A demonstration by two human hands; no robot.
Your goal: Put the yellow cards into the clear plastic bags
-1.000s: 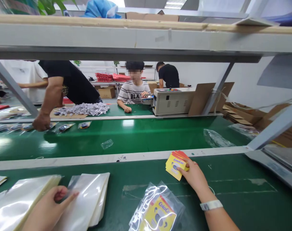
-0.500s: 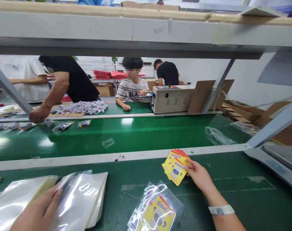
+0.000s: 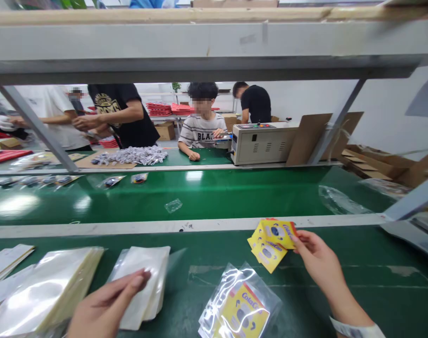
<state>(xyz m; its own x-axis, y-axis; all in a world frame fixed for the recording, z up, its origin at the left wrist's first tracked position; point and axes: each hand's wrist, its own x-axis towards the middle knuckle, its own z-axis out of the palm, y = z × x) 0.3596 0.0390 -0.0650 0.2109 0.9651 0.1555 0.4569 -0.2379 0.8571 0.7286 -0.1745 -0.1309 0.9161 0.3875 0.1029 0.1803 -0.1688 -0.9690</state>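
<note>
The right hand, pinched on one yellow card, has turned it sideways over the fanned cards on the bench's far right, singling it out. The left hand, near left and well apart, appears closed on a clear bag (blur obscures it).

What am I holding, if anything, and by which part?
Your right hand holds a yellow card by its red end. Whether your left hand pinches anything is unclear.
</note>
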